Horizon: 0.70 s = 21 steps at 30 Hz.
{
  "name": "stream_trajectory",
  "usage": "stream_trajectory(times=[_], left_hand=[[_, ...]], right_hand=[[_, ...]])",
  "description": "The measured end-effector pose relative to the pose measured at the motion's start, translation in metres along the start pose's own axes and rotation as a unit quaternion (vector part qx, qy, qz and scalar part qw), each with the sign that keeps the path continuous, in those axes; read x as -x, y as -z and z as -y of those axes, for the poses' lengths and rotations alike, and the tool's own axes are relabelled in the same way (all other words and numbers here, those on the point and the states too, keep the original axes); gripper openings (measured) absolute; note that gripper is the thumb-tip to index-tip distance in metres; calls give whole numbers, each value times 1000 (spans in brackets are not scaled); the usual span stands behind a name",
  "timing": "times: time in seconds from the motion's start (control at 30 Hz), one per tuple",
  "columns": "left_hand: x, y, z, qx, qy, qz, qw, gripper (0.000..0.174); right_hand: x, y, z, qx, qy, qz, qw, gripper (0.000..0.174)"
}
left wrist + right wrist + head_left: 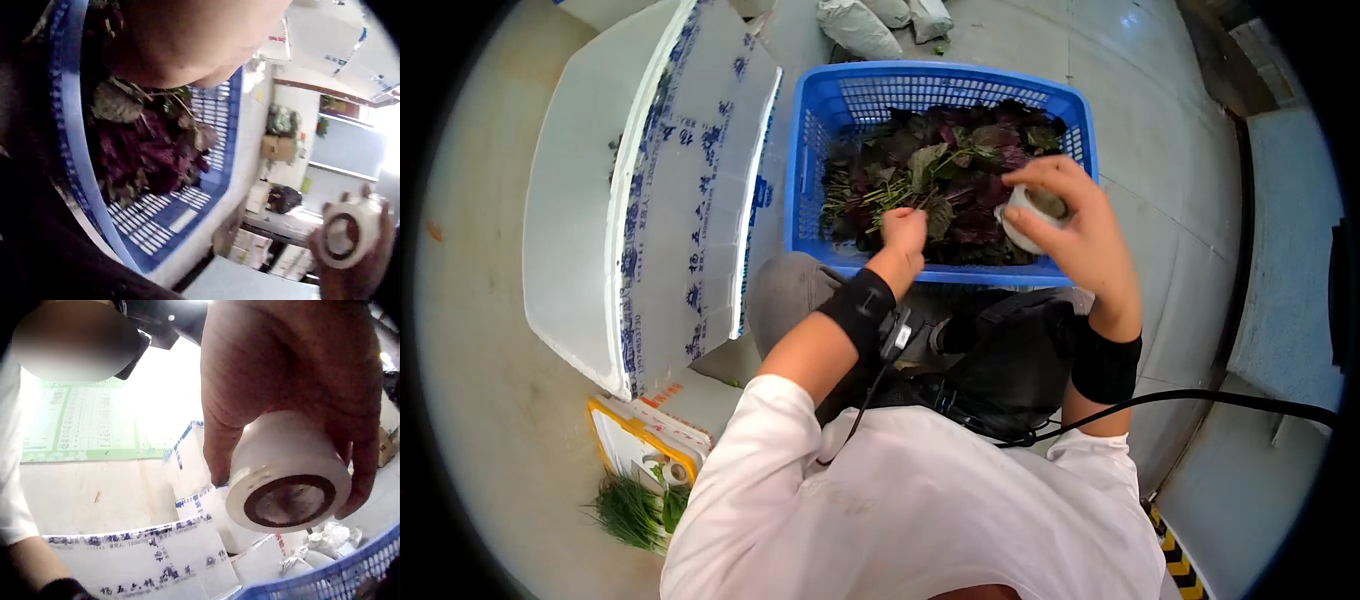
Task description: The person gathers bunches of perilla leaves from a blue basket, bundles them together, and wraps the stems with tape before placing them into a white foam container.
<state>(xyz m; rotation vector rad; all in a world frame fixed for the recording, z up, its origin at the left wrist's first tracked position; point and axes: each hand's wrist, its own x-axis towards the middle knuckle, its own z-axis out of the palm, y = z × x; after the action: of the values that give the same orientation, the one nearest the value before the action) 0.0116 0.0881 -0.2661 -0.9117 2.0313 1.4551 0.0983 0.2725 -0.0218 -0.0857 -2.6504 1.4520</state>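
Beneath me sits a blue plastic basket [940,68] filled with purple perilla [975,205], its leaves purple and green. My left hand [905,235] is low over the near side of the pile, fingers curled round the stems of a perilla bunch [890,195]. The palm side and most of the grip are hidden. Above the basket's right side, my right hand [1090,230] grips a white roll of tape [1022,228] between thumb and fingers. Its dark core ring faces the camera in the right wrist view, where the tape roll [290,469] sits under the palm.
White foam boxes [700,190] with blue printing stand at the left. Behind the basket lie several whitish bags [860,28]. Green onions [630,510] lie by an orange-rimmed board [615,440] at lower left. A black cable [1190,397] runs off to the right from my waist.
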Motion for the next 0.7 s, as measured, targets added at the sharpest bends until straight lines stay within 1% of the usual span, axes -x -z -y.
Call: stream_trajectory(times=[0.03,0.07,0.1,0.17,0.2,0.27,0.3,0.37,0.4,0.43,0.47,0.5,0.57,0.6,0.67,0.7], left_hand=[[9,0,-3,-8,36,36,999,61],[11,7,-6,-41,73,28,996,73],[-25,1,6,-99,71,-44,992,77],[-28,-1,16,-140,90,-58,984,81],[-38,2,18,-143,84,-60,984,81],[-39,7,32,-183,14,0,983,79],[-42,9,32,-184,14,-1,983,79],[-47,11,32,-149,54,43,986,85],[-45,13,29,-148,56,38,987,85],[-42,14,26,-177,34,40,983,84],[-38,16,24,-207,11,43,977,82],[-39,18,26,-208,12,43,977,82],[-41,18,25,-291,-55,72,953,72],[-43,17,24,-353,-75,57,931,67],[-64,16,34,-367,-74,59,925,65],[-64,20,31,-382,-71,61,919,63]], right_hand=[[-5,6,-1,-13,6,-9,1000,31],[-9,7,-2,-27,12,-20,999,30],[-28,10,-12,-17,27,-47,998,30],[-30,14,-20,12,13,-42,999,33],[-38,13,-30,9,14,-48,999,33],[-46,15,-47,27,-78,9,997,38],[-49,9,-61,25,-79,9,997,38],[-51,-2,-92,2,-141,2,990,42],[-52,-7,-99,-12,-173,15,985,45],[-54,-10,-106,-14,-173,19,985,45],[-55,-13,-113,40,-175,23,983,47],[-55,-15,-118,96,-177,24,979,48],[-57,-16,-128,88,-174,8,981,50],[-58,-17,-133,79,-182,0,980,49],[-59,-15,-142,72,-189,-10,979,48],[-59,-14,-147,63,-194,-11,979,48]])
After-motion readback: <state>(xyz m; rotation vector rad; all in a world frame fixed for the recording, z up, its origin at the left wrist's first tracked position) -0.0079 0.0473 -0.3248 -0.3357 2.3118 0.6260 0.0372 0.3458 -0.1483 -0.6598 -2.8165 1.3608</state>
